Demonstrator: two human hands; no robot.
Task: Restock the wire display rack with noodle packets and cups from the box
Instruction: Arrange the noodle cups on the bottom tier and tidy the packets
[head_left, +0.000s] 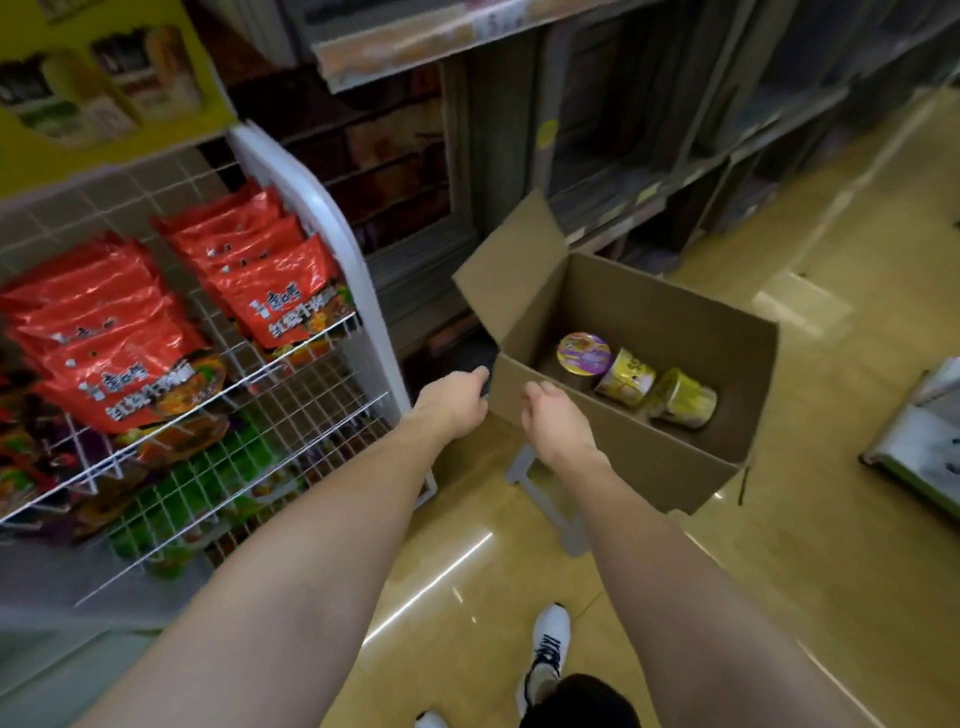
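Now both hands reach toward the cardboard box (649, 457), which stands on a small stool (545, 499) just ahead of them. The left hand (457, 405) and the right hand (558, 421) hold nothing, their fingers loosely curled near the box's near wall. Inside, beyond the right hand, stands a purple-lidded cup (583, 354), with two yellow cups (654, 392) lying beside it. A good way, likely, is to take one cup from above with the right hand, clear of the raised flap (511, 270). To the left of the left hand stands the wire rack (291, 374) with red packets (124, 343) — its lower shelf has open room. The floor (779, 545) around is free for stepping.
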